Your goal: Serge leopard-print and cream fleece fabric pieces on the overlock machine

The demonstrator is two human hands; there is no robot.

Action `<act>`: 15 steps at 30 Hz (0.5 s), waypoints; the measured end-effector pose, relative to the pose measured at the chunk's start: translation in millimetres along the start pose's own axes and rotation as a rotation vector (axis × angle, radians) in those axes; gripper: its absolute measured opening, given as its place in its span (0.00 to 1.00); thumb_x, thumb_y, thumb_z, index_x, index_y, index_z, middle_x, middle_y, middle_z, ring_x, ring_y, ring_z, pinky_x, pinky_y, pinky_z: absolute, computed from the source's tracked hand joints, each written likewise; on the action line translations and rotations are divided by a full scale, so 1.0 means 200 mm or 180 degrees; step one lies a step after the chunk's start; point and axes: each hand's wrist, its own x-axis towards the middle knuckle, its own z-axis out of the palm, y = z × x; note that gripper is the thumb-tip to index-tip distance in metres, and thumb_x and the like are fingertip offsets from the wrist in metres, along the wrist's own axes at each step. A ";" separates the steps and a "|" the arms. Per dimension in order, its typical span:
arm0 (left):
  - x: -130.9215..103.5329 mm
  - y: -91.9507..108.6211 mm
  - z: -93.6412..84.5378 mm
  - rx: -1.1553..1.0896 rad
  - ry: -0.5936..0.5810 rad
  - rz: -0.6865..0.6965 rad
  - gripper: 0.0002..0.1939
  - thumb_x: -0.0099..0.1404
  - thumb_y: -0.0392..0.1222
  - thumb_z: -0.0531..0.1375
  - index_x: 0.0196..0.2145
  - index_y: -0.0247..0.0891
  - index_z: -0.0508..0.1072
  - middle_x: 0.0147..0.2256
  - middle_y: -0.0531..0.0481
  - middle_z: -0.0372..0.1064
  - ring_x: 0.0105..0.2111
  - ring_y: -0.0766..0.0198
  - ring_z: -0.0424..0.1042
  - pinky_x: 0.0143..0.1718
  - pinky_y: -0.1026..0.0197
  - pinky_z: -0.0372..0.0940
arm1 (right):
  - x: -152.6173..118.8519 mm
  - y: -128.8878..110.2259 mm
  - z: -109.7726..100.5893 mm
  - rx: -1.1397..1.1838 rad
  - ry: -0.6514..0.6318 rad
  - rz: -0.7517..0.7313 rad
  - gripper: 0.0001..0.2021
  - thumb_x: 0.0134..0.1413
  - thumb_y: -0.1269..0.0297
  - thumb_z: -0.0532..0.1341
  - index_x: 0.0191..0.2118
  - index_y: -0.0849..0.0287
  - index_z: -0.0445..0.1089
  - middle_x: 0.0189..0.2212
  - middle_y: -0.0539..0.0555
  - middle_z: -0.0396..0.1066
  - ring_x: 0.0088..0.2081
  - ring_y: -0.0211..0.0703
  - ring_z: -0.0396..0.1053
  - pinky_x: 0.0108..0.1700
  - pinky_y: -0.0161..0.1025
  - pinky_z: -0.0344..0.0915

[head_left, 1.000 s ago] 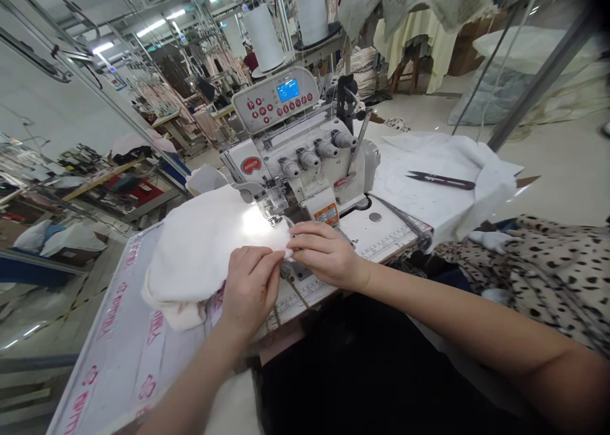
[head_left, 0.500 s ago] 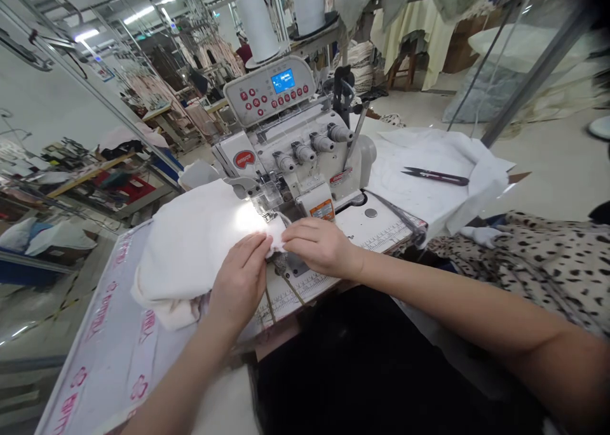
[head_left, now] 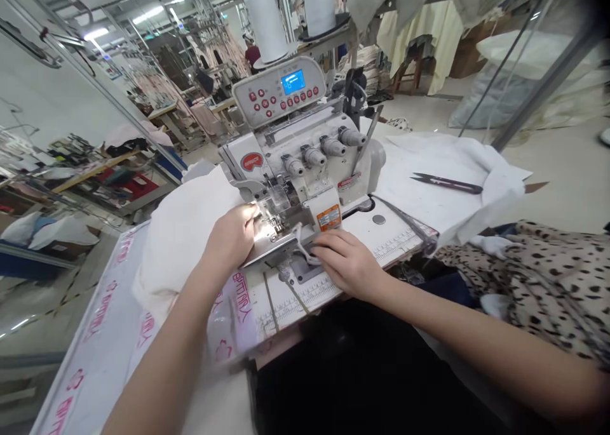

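A white overlock sewing machine (head_left: 305, 162) stands at the centre, its lamp lighting the needle area. White fabric (head_left: 185, 232) lies bunched to the left of the presser foot. My left hand (head_left: 233, 235) is closed on the fabric's right edge, just left of the foot, fingertips partly lost in glare. To the right of the foot, my right hand (head_left: 350, 260) pinches a thin white strip (head_left: 302, 241) that loops in front of the machine. The metal plate under the foot shows between my hands.
Thread snips (head_left: 448, 183) lie on white cloth (head_left: 414, 155) at the right. Thread cones (head_left: 267, 25) stand behind the machine. Spotted fabric (head_left: 562, 270) hangs at the lower right. A metal pole (head_left: 548, 73) slants across the upper right.
My hands have moved apart: the left up and leftward with the white fabric, the right slightly right and down with the strip. The metal plate in front of the foot is now uncovered.
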 end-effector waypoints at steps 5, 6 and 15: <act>0.29 -0.07 0.06 -0.0472 0.0394 -0.0652 0.07 0.51 0.33 0.53 0.28 0.34 0.69 0.37 0.39 0.69 0.42 0.48 0.65 0.41 0.55 0.57 | -0.12 0.05 0.07 -0.0014 -0.0413 0.0481 0.09 0.55 0.72 0.51 0.30 0.65 0.67 0.29 0.59 0.66 0.36 0.46 0.63 0.39 0.45 0.66; 0.33 -0.08 0.06 -0.0575 0.0496 -0.0727 0.07 0.51 0.33 0.53 0.29 0.33 0.69 0.38 0.39 0.68 0.44 0.48 0.64 0.42 0.55 0.57 | -0.12 0.06 0.08 0.0013 -0.0443 0.0515 0.09 0.55 0.72 0.51 0.29 0.64 0.67 0.28 0.59 0.66 0.35 0.46 0.63 0.39 0.45 0.66; -0.18 -0.21 -0.06 -0.2646 0.0831 -0.1368 0.19 0.51 0.54 0.55 0.29 0.33 0.68 0.22 0.50 0.66 0.23 0.64 0.65 0.27 0.62 0.61 | -0.13 0.06 0.09 -0.0049 -0.0566 0.0653 0.10 0.56 0.71 0.51 0.28 0.64 0.67 0.26 0.57 0.66 0.34 0.46 0.63 0.39 0.43 0.64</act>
